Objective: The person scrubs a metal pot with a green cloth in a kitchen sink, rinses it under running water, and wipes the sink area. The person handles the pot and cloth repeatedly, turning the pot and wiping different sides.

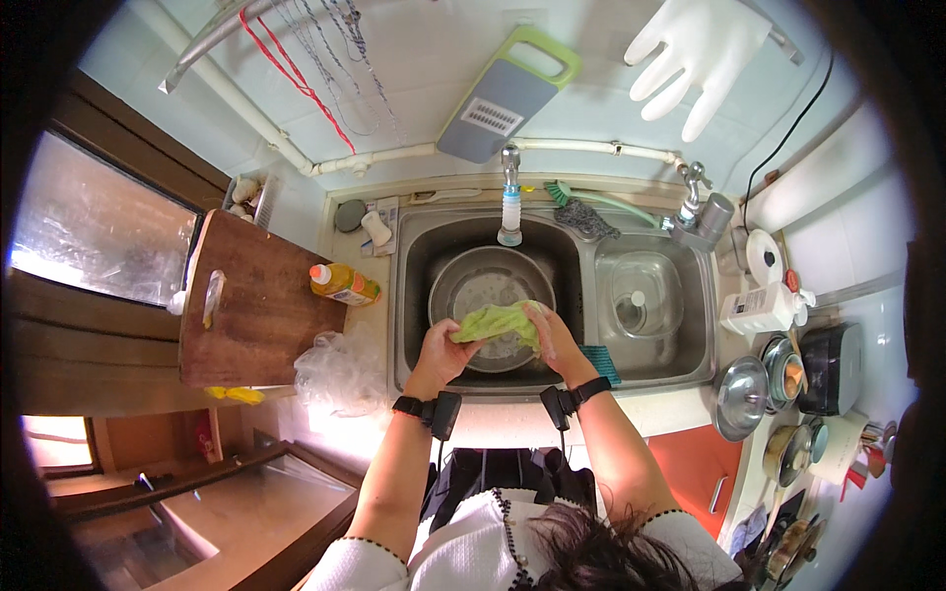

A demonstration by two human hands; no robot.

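A wet, light green cloth (499, 322) is stretched between my two hands above a round metal basin (452, 277). My left hand (446, 352) grips its left end, and my right hand (550, 336) grips the right end. The basin stands in the left bowl of a stainless steel double sink (405, 295) and holds some cloudy liquid. Above the basin's far rim hangs the faucet (511, 196) with a clear and blue extension; whether water runs is not plain.
Left of the sink are a yellow dish soap bottle (345, 285), a wooden cutting board (259, 303) and a crumpled plastic bag (344, 373). A clear container (650, 295) sits in the right bowl. A teal cloth (599, 363) lies on the near edge; a green brush (613, 199) lies behind.
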